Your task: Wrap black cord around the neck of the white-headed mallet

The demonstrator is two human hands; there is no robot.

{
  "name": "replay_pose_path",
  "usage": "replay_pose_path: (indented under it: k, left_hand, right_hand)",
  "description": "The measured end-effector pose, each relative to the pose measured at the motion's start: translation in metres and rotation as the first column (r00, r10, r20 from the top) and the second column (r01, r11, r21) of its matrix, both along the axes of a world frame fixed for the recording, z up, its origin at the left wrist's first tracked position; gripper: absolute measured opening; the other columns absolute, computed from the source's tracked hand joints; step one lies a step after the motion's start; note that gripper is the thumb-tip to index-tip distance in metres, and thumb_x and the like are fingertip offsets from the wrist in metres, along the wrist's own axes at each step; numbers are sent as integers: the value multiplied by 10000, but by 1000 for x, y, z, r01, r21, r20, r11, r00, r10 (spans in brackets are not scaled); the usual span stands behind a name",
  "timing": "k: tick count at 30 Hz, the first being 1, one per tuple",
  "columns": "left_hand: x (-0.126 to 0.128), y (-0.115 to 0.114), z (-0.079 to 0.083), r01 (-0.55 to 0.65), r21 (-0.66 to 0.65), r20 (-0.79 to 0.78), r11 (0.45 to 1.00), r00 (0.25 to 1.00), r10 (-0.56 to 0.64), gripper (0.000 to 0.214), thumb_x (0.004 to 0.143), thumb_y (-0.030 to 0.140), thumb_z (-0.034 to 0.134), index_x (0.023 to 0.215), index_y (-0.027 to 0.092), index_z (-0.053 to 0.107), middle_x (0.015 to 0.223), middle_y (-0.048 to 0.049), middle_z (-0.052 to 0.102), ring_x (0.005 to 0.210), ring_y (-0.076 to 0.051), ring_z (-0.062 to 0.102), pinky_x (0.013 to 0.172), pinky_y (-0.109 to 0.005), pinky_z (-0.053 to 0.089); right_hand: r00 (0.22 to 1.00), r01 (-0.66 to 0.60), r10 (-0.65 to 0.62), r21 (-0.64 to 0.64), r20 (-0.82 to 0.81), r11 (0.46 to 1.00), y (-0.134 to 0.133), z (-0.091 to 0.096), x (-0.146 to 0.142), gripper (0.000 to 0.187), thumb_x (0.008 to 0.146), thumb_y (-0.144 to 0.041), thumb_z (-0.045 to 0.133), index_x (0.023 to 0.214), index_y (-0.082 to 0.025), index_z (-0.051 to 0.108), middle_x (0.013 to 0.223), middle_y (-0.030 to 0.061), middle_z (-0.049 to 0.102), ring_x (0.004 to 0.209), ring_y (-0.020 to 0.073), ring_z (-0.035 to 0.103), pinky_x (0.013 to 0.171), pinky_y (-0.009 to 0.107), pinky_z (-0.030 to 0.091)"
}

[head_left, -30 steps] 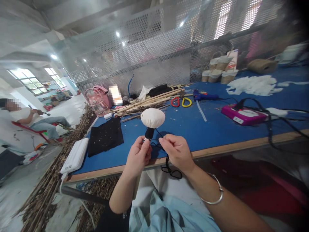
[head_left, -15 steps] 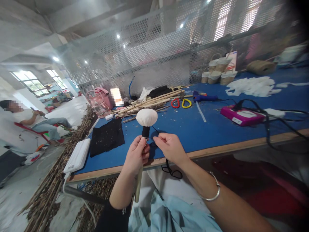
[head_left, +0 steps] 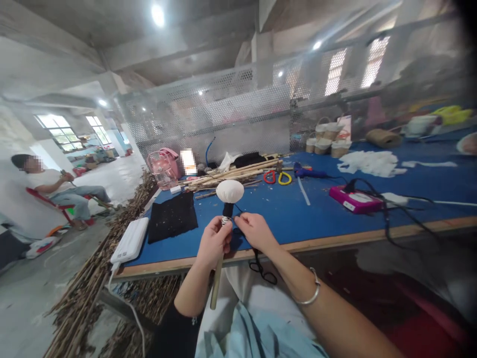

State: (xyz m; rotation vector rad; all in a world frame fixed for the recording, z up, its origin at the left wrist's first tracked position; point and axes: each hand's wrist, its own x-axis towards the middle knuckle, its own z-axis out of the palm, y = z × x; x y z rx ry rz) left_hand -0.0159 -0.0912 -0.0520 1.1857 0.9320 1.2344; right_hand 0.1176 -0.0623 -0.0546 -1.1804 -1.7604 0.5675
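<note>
My left hand (head_left: 215, 241) is closed around a wooden stick (head_left: 215, 288) held upright, its lower end below the table edge. On top sits a round white cloth-covered head (head_left: 230, 191), so the whole looks like a padded mallet. A black wrapping (head_left: 227, 209) covers its neck, with light and dark turns just above my left fingers. My right hand (head_left: 258, 230) is closed in a pinch beside the neck, apparently on a thin dark cord that is barely visible. Black loops like scissor handles (head_left: 264, 269) show below my right wrist, over my lap.
On the blue table (head_left: 276, 214) lie a black cloth (head_left: 173, 218), a white power bank (head_left: 130, 239), sticks (head_left: 238, 173), red and yellow loop handles (head_left: 285, 178), a blue glue gun (head_left: 311, 172), a purple box with cables (head_left: 356, 200) and white strips (head_left: 368, 163). A person (head_left: 55, 184) sits at left.
My view has tilted upward and shifted a little. The right hand has come nearer the mallet's neck, and more of the light turns below the black wrapping now show.
</note>
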Motion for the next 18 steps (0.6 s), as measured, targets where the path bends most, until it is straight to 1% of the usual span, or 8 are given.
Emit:
replay_pose_path:
  k: [3,5,6,8,11,14,16,18]
  left_hand:
    - [1,-2,-2,-53,87,-74,995,995,60,339,709,471,590,839,162,539,534,69,399,395,-44,362,356,-149,325]
    - [2,-3,-3,-39,122,-93,992,994,51,336,729,478,560,812,153,545,514,69,402,369,-39,347,343,-151,299]
    - [2,-3,-3,-26,124,-92,992,995,37,341,741,485,539,815,152,540,507,70,411,349,-34,331,326,-151,271]
    - [4,-4,-4,-18,105,-67,994,997,25,359,758,497,505,888,162,515,503,73,446,308,-29,299,298,-150,215]
    - [6,-4,-5,-68,84,-29,994,997,71,396,733,454,557,998,197,415,535,72,528,288,-29,315,297,-140,214]
    - [6,-4,-6,-115,105,-31,988,992,119,376,695,371,623,917,208,367,571,60,579,294,-20,330,307,-127,234]
    - [5,-4,-7,-106,110,-24,988,994,109,331,704,356,612,856,204,361,585,48,594,286,-16,318,296,-128,233]
    - [3,-4,-7,-86,113,-14,990,996,89,304,718,368,591,834,199,369,612,30,607,289,-23,336,283,-134,242]
  right_hand:
    - [999,49,-49,14,21,999,-1,1,-2,374,804,-365,402,480,-177,402,455,-28,381,478,104,345,469,247,219]
    - [997,69,-70,32,29,997,-3,1,-3,385,814,-381,392,486,-180,401,457,-27,388,480,106,350,469,245,225]
    - [997,71,-73,46,35,996,-4,1,-3,392,818,-391,388,487,-181,397,458,-27,389,479,107,353,471,243,230]
    - [996,64,-67,71,51,995,-5,0,-3,402,824,-407,384,490,-184,393,459,-26,395,481,109,359,477,241,241]
    - [995,49,-55,70,78,996,-5,0,-3,407,835,-410,376,502,-181,420,475,-10,444,496,118,391,493,242,259]
    - [996,32,-35,37,85,999,-5,-1,-4,406,847,-406,366,532,-171,467,516,16,515,524,128,435,516,245,278]
    - [996,26,-30,35,88,999,-6,-1,-4,413,853,-414,363,539,-169,474,529,22,532,532,130,446,527,245,286]
    - [995,33,-38,53,91,998,-7,0,-5,426,854,-430,363,530,-171,460,518,16,516,526,126,434,527,244,284]
